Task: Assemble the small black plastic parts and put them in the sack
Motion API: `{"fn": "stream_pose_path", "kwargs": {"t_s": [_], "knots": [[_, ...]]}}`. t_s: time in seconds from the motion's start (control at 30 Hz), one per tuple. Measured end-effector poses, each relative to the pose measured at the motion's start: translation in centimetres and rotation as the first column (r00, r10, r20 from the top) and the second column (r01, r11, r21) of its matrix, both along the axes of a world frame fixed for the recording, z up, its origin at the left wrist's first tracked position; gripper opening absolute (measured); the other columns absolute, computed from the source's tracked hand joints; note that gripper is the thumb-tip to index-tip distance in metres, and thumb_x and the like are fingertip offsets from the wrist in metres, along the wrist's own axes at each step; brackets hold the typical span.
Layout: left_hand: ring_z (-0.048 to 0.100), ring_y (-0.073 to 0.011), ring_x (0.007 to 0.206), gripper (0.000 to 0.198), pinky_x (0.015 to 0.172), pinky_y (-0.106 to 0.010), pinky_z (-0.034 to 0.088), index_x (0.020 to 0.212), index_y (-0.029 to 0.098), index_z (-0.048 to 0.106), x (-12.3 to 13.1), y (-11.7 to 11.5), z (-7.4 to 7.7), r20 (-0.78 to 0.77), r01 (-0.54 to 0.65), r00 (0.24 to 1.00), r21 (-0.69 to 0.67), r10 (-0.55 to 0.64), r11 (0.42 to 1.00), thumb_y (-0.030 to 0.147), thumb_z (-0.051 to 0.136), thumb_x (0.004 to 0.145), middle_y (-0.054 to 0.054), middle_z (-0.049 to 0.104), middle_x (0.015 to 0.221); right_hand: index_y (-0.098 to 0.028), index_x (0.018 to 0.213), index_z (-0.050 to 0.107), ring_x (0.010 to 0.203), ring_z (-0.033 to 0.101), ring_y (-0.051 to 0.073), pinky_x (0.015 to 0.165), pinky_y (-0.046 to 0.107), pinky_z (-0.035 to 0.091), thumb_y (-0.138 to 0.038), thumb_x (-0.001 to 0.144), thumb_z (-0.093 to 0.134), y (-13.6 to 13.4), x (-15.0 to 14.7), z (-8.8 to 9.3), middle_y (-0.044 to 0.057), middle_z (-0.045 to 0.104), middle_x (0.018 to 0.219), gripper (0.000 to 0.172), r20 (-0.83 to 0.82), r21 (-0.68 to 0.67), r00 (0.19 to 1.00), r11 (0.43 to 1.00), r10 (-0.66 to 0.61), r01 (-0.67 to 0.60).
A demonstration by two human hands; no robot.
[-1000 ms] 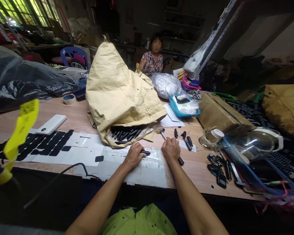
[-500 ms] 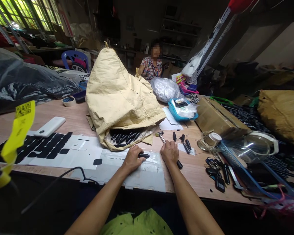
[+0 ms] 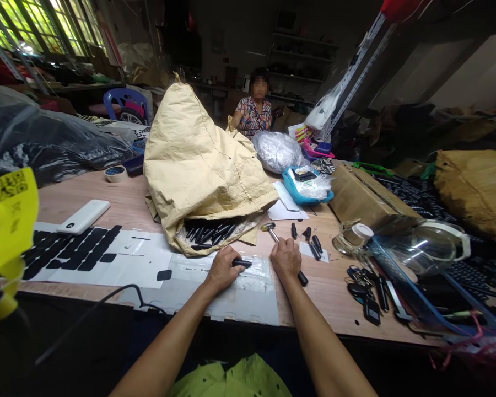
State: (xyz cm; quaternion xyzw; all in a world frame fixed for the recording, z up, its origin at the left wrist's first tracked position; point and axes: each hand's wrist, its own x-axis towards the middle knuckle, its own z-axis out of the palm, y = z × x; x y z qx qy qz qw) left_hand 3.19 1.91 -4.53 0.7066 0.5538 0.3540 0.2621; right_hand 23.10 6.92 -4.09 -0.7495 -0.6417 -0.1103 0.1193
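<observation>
My left hand is closed on a short black tube-shaped piece, held low over a clear plastic sheet on the table. To its right, my right hand is wrapped round a small hammer. The hammer's metal shaft and small head point away from me, and its black handle end shows below my palm. Just beyond my left hand, many similar black pieces lie in the mouth of a large tan paper sack. Several loose black pieces lie right of the hammer.
At left, black patches on white paper lie near a white power bank. On the right are keys, a cardboard box, a blue basket and a clear jar. A person sits behind the sack.
The yellow tag at the left edge has shifted left and turned. Both hands stay almost in place, still holding the black piece and the hammer.
</observation>
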Motion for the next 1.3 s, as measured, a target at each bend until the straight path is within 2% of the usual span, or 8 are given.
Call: {"fn": "stream_pose_path", "kwargs": {"t_s": [0.23, 0.53, 0.83, 1.3], "knots": [[0.055, -0.0202, 0.087, 0.015, 0.082, -0.033, 0.045, 0.076, 0.019, 0.067, 0.1, 0.1, -0.1, 0.01, -0.021, 1.0, -0.02, 0.021, 1.0, 0.009, 0.074, 0.068, -0.001, 0.06, 0.082, -0.017, 0.103, 0.067, 0.091, 0.049, 0.022, 0.07, 0.03, 0.033, -0.025, 0.093, 0.045, 0.3, 0.3, -0.7, 0.011, 0.057, 0.097, 0.026, -0.005, 0.001, 1.0, 1.0, 0.0, 0.0], [0.055, -0.02, 0.086, 0.014, 0.081, -0.033, 0.045, 0.076, 0.02, 0.068, 0.0, 0.1, -0.2, 0.009, -0.016, 1.0, 0.002, 0.016, 1.0, 0.011, 0.074, 0.067, -0.001, 0.061, 0.081, -0.018, 0.101, 0.068, 0.09, 0.05, 0.022, 0.068, 0.03, 0.032, -0.025, 0.094, 0.045, 0.1, 0.2, -0.4, 0.01, 0.058, 0.096, 0.025, -0.002, -0.004, 1.0, 1.0, 0.005, -0.005], [0.056, -0.0208, 0.087, 0.015, 0.081, -0.034, 0.045, 0.077, 0.02, 0.068, -0.1, 0.1, -0.3, 0.008, -0.015, 1.0, -0.003, 0.015, 1.0, 0.011, 0.075, 0.066, -0.002, 0.062, 0.084, -0.018, 0.101, 0.068, 0.089, 0.05, 0.021, 0.069, 0.03, 0.032, -0.023, 0.093, 0.046, 0.4, 0.3, -1.2, 0.01, 0.057, 0.094, 0.024, 0.014, 0.045, 1.0, 0.999, 0.008, -0.008], [0.056, -0.0201, 0.086, 0.015, 0.079, -0.033, 0.044, 0.075, 0.02, 0.067, -0.1, 0.2, -0.5, 0.015, -0.017, 1.0, 0.008, 0.017, 1.0, 0.011, 0.074, 0.065, -0.001, 0.061, 0.082, -0.018, 0.1, 0.068, 0.089, 0.051, 0.021, 0.068, 0.03, 0.032, -0.023, 0.093, 0.046, 0.4, 0.2, -1.2, 0.01, 0.058, 0.093, 0.024, 0.022, 0.062, 1.0, 0.998, 0.013, -0.015]]}}
